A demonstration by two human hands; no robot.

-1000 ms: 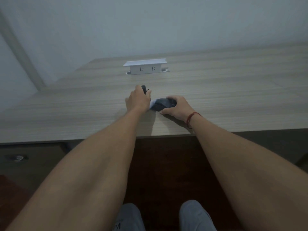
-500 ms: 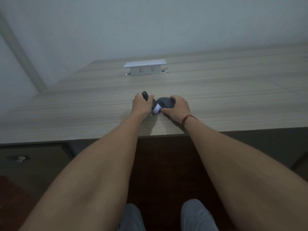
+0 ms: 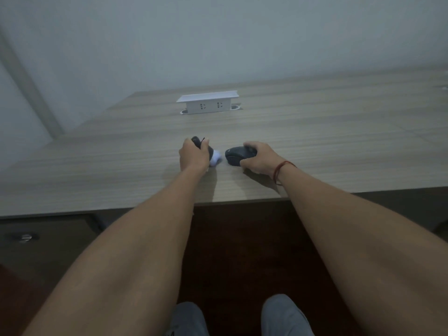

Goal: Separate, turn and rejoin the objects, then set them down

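We have the right hand point(image 3: 258, 157) curled over a dark computer mouse point(image 3: 238, 155) near the counter's point(image 3: 339, 146) front edge. Our left hand point(image 3: 194, 156) grips a dark object point(image 3: 197, 142) with a white wad point(image 3: 215, 159) poking out beside it. That wad sits loose, so a slack grip could let it drop. The mouse may skid toward the edge if nudged.

No legible text, label, brand, number or sign appears in this view. The socket box point(image 3: 208, 103) on the table point(image 3: 315, 141) carries only outlet openings on its front face, with no readable marking. The dark mouse point(image 3: 238, 155) shows a faint mark near its left end, too small and blurred to read.
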